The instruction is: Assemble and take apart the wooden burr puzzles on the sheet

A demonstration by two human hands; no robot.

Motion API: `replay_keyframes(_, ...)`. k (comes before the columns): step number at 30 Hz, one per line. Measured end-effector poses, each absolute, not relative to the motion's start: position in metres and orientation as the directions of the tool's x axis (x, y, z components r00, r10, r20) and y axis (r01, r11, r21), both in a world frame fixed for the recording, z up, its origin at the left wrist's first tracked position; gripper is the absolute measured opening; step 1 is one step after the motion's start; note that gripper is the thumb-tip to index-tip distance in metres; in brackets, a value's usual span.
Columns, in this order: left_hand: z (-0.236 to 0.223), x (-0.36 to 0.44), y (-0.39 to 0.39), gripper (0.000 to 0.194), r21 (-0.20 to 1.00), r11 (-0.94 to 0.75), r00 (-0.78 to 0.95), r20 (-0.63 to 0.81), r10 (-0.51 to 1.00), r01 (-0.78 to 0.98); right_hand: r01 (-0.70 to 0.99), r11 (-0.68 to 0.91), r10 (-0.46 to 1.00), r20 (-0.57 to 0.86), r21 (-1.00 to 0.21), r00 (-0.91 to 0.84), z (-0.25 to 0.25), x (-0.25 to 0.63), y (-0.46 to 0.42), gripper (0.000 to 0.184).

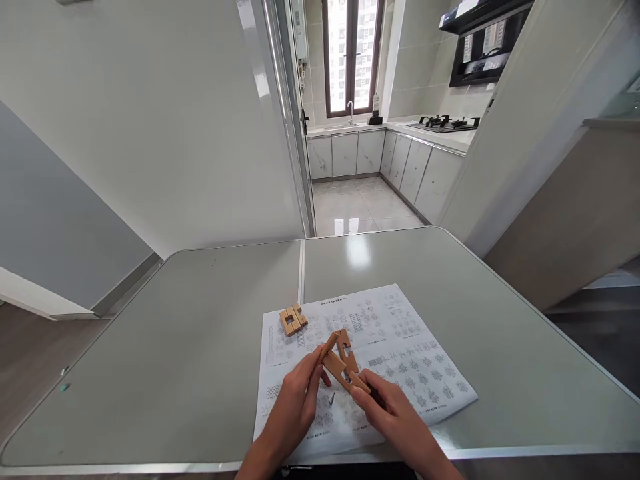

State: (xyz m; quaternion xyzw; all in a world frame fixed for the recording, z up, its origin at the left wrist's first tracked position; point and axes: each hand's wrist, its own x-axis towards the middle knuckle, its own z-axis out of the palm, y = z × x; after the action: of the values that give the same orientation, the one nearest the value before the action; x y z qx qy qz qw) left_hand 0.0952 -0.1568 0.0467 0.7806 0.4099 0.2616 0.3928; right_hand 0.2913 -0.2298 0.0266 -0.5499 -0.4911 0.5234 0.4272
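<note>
Over a printed instruction sheet (405,327), my two hands work with notched wooden puzzle pieces. The fingers of my left hand (299,390) are closed on the upper left end of a long wooden puzzle piece (334,364). My right hand (390,405) pinches the lower right end of the pieces between thumb and fingers. Just behind them is another notched wooden piece (344,341); whether it is held or lies on the paper, I cannot tell. A small block of joined wooden pieces (293,320) with a square hole sits at the sheet's upper left.
The sheet lies on a grey-green table (175,360) with a pale metal edge and a seam across it. Beyond the table a doorway opens on a kitchen with a gas stove (445,124), a sink tap (351,111) and a window. A white wall panel stands at the left.
</note>
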Motion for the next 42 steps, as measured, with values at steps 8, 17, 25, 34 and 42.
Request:
replay_keyframes(8,0.038,0.092,-0.163,0.047,0.836,-0.313,0.498,0.055,0.866,0.451,0.136,-0.173,0.981,-0.183,-0.975,-0.060,0.029,0.288,-0.233,0.046)
replay_keyframes(17,0.038,0.086,-0.161,0.046,0.837,-0.332,0.558,0.038,0.829,0.436,0.173,-0.152,0.984,-0.166,-0.973,-0.070,0.025,0.288,-0.234,0.044)
replay_keyframes(25,0.034,0.087,-0.162,0.045,0.820,-0.333,0.505,0.063,0.861,0.465,0.166,-0.152,0.988,-0.154,-0.974,0.004,0.022,0.281,-0.232,0.038)
replay_keyframes(34,0.036,0.085,-0.165,0.052,0.809,-0.350,0.490,0.089,0.867,0.473,0.158,-0.123,0.992,-0.119,-0.980,0.034,0.029,0.273,-0.227,0.043)
replay_keyframes(42,0.034,0.084,-0.166,0.056,0.810,-0.389,0.541,0.106,0.834,0.440,0.154,-0.146,0.988,-0.153,-0.977,-0.035,0.029,0.280,-0.222,0.041)
